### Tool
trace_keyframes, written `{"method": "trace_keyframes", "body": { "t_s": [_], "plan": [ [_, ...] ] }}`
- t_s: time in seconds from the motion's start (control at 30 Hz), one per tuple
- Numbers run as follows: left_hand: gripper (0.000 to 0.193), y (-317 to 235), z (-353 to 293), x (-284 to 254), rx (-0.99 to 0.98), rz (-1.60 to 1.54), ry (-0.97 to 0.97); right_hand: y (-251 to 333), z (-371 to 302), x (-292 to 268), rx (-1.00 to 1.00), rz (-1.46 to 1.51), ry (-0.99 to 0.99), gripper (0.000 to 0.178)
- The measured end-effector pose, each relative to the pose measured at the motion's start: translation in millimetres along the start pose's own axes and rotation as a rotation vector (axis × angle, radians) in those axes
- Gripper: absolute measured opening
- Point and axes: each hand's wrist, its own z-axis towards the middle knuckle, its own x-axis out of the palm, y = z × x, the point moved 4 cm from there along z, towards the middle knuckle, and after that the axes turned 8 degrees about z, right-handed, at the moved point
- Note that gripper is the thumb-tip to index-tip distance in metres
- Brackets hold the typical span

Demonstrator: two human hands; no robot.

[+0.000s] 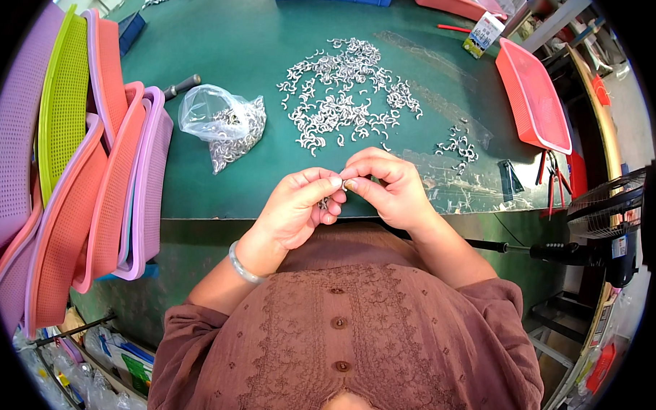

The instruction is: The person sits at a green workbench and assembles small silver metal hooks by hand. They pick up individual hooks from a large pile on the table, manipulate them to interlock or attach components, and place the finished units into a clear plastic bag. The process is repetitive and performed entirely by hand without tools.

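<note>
Just over the table's near edge, my two hands meet fingertip to fingertip. My left hand [299, 204] is closed, with several small metal pieces [324, 203] held in its curled fingers. Thumb and forefinger of my right hand [388, 187] pinch a small curved metal piece [344, 184] against the left fingertips; its exact shape is mostly covered. Beyond the hands spreads a loose pile of small silvery C-shaped metal pieces [343, 113]. To the left stands an open clear plastic bag [233, 133] partly filled with small metal parts.
Stacked pink, purple and green plastic baskets [64, 102] line the left side. A pink tray [534, 100], a small carton [483, 35] and red-handled pliers [553, 177] lie at the right. A smaller cluster of metal pieces [458, 147] sits nearby. A black fan [608, 204] stands beside the table [225, 42].
</note>
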Motion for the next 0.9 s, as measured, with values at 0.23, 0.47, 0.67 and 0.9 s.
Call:
{"method": "trace_keyframes", "body": {
  "t_s": [0.23,0.47,0.67,0.9],
  "plan": [
    [0.009,5.2,3.8,-4.2,-0.020,-0.076,0.050,7.8,1.4,4.0,-0.116,-0.192,-0.001,0.010],
    [0.010,6.2,4.0,-4.8,-0.024,-0.110,0.020,3.5,0.9,5.5,-0.140,-0.185,-0.017,0.010],
    [0.009,1.8,2.0,0.0,0.033,-0.106,-0.028,3.1,-1.4,4.4,-0.072,-0.134,-0.038,0.013],
    [0.009,1.9,3.4,-1.8,0.014,-0.233,0.082,-2.0,-4.7,-2.1,-0.055,-0.262,-0.069,0.010]
  ]
}}
